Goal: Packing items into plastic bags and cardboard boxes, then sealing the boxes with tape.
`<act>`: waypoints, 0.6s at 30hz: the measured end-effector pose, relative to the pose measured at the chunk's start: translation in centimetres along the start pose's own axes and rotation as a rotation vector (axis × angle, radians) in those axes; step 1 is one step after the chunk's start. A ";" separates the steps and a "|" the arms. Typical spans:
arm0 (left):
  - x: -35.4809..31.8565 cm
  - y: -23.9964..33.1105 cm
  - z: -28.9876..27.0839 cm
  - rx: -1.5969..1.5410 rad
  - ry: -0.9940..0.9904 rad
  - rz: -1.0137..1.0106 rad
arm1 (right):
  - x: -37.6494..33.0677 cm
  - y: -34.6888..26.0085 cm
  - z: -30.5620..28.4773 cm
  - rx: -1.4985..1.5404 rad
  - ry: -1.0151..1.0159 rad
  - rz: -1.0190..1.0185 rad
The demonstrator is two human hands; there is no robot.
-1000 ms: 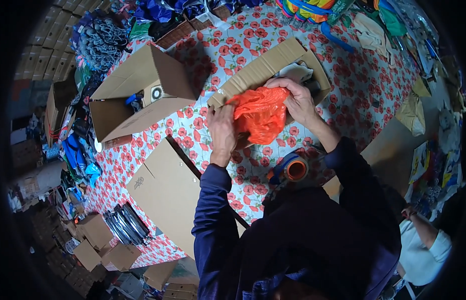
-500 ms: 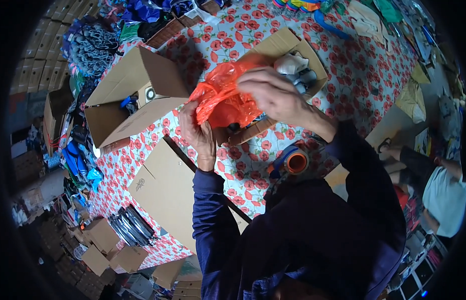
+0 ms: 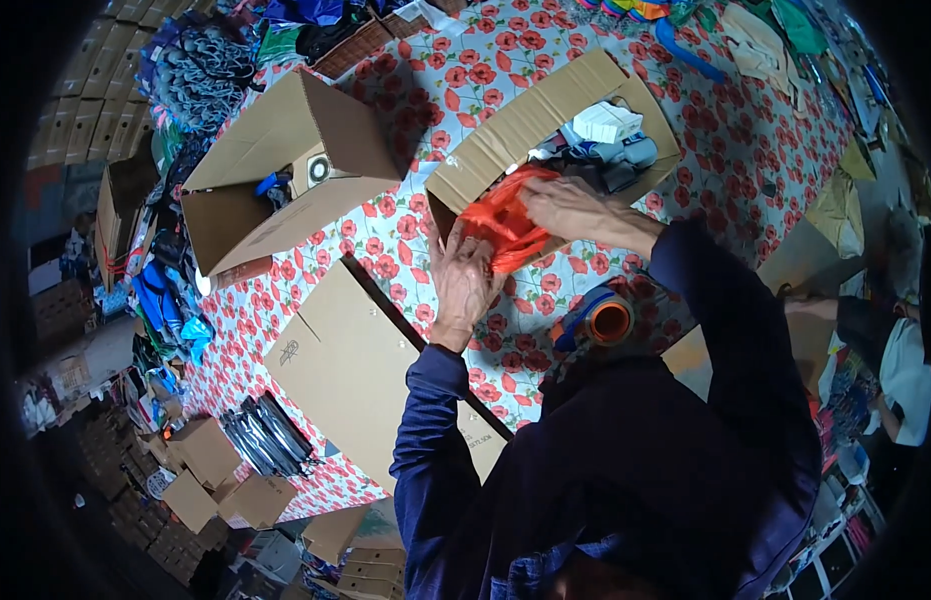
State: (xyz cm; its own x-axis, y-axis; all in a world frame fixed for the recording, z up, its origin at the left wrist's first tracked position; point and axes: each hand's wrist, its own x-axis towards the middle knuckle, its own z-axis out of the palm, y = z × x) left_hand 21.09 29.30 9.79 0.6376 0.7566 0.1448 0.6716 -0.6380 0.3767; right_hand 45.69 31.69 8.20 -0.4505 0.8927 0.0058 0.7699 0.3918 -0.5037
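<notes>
A crumpled red plastic bag (image 3: 507, 222) is bunched at the near left end of an open cardboard box (image 3: 480, 160). My left hand (image 3: 465, 278) has its fingers curled against the bag's near left side. From the right, my right hand (image 3: 570, 212) is closed on the top of the same bag. What the bag contains cannot be made out. Beside it in the box lie a small white carton (image 3: 607, 122) and several grey and dark items (image 3: 625, 160), partly covered by the bag and my right hand.
Left of my hands stands another open cardboard box (image 3: 275, 180) with a few items inside. A flat cardboard sheet (image 3: 350, 345) lies on the flowered tablecloth (image 3: 405, 240). An orange-cored tape roll (image 3: 609, 320) is close to my body. A person (image 3: 900, 385) is at the far right.
The red bag was spread and held up over the box's near left side; now it is bunched lower, inside the box's end. My left hand has moved right, towards my right hand.
</notes>
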 end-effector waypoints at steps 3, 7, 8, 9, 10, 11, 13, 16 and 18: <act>-1.0 -0.6 -0.9 0.093 -0.043 0.009 | 0.1 1.3 -1.3 -0.306 -0.295 0.379; -2.4 -1.4 -2.2 0.180 -0.003 -0.031 | -1.0 2.8 -3.1 -0.325 -0.179 0.358; -2.6 -1.0 -2.4 0.149 0.027 -0.043 | -0.9 2.0 -3.0 -0.298 -0.096 0.229; -2.4 -0.5 -2.7 0.114 0.058 -0.049 | -0.7 1.2 -2.9 -0.273 -0.012 0.105; -2.2 0.1 -3.0 0.081 0.089 -0.057 | -0.6 0.5 -2.9 -0.246 0.071 -0.021; -1.8 0.8 -3.3 0.047 0.120 -0.065 | -0.4 0.2 -2.8 -0.218 0.154 -0.147; 0.0 3.4 -3.7 -0.076 0.312 0.041 | -0.5 0.9 -0.9 -0.171 0.204 -0.207; 2.3 6.0 -2.1 -0.405 0.203 0.160 | -0.7 2.2 3.7 -0.019 0.349 -0.411; 3.1 5.4 -0.1 -0.538 0.100 -0.043 | -0.8 2.3 6.0 0.043 0.170 -0.291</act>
State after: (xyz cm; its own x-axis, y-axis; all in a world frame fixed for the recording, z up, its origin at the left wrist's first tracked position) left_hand 26.63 28.18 12.37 0.5569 0.8072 0.1956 0.3915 -0.4628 0.7953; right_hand 45.12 30.51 1.82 -0.5637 0.7707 0.2969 0.5987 0.6290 -0.4960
